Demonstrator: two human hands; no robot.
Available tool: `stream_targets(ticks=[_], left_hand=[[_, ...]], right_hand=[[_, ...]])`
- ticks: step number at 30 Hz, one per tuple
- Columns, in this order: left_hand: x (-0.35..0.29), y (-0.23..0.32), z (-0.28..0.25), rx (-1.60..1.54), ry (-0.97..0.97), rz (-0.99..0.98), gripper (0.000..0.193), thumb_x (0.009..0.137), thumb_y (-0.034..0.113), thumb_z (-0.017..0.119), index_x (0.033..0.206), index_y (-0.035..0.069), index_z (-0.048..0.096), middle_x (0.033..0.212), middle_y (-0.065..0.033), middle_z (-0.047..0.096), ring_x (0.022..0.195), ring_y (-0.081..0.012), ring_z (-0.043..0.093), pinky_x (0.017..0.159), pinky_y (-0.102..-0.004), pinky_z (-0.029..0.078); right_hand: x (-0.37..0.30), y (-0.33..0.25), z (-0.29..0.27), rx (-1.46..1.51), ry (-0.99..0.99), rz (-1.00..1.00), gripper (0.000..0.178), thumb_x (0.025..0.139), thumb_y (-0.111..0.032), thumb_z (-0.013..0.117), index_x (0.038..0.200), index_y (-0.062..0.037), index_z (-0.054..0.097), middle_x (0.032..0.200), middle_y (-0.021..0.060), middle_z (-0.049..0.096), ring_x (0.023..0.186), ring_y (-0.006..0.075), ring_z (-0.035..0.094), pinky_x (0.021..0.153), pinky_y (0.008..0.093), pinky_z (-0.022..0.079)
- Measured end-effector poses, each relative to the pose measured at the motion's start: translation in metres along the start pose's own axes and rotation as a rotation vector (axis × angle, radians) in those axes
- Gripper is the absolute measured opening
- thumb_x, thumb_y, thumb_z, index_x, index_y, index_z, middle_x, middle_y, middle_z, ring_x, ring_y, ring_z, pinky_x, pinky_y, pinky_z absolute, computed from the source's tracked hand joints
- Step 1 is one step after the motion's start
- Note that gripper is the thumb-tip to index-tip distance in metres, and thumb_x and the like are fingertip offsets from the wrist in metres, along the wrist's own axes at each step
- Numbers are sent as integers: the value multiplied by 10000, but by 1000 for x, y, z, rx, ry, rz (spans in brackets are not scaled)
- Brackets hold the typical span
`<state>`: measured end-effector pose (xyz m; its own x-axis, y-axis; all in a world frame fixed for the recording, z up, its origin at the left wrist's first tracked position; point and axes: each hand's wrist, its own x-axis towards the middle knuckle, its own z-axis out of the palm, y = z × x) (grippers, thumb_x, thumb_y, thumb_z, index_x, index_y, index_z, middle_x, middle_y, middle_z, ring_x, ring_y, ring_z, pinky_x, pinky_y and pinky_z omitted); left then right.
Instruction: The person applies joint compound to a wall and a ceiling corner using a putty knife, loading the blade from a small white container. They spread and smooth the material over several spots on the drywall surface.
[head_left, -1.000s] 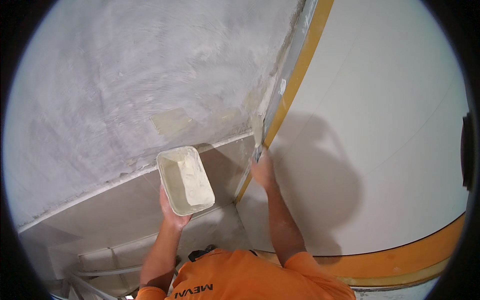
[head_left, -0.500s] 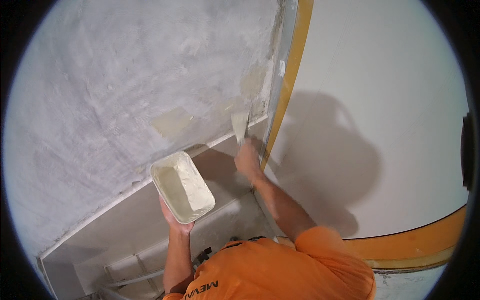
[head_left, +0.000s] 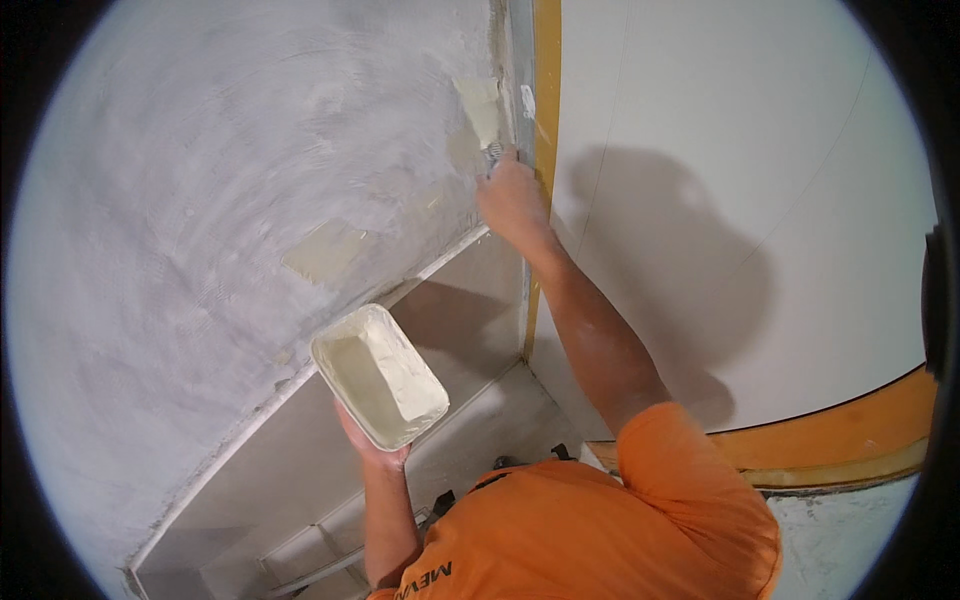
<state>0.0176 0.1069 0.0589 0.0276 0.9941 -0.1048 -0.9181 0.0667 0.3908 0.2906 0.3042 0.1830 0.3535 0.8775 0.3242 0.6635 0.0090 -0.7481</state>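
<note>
My left hand point(head_left: 372, 440) supports a pale rectangular tub point(head_left: 412, 431) from beneath, its fingers wrapped round the lower side. Cream-coloured filler point(head_left: 398, 365) coats the tub's inner right side. My right hand point(head_left: 513, 203) grips a putty knife point(head_left: 481, 112), its handle mostly hidden in the fist. The pale blade points up and lies against the grey plastered wall point(head_left: 200, 200), close to its right-hand corner. A cream filler patch point(head_left: 325, 252) shows lower on that wall, left of my right arm.
Along the corner runs a yellow-brown strip point(head_left: 546, 100), with a smooth white panel point(head_left: 700, 120) to its right bearing my shadow. An orange curved band point(head_left: 830, 437) edges the panel below. Beneath the plastered wall's lower edge is a recessed, paler surface point(head_left: 260, 480).
My right hand and the putty knife have moved up the wall along the corner. The tub stays in my left hand. The whole view has shifted slightly.
</note>
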Motion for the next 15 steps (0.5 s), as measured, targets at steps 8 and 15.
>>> stream_targets(ticks=[8,15], left_hand=[[-1,-7,-9,-52,69,57,506,1096,427,410,1458,99,541,1357,-84,650,1217,-298,655,1044,-480,555],[-1,-14,4,-46,74,117,528,1100,457,400,1463,100,538,1362,-84,648,1223,-282,651,1051,-459,548]], right_hand=[[-114,125,78,-207,-309,107,422,943,-162,660,1271,65,521,1137,340,685,1118,510,654,980,579,511],[-91,81,1,-131,-230,-63,573,930,-128,674,1398,107,442,1209,349,653,1152,519,635,1044,521,493]])
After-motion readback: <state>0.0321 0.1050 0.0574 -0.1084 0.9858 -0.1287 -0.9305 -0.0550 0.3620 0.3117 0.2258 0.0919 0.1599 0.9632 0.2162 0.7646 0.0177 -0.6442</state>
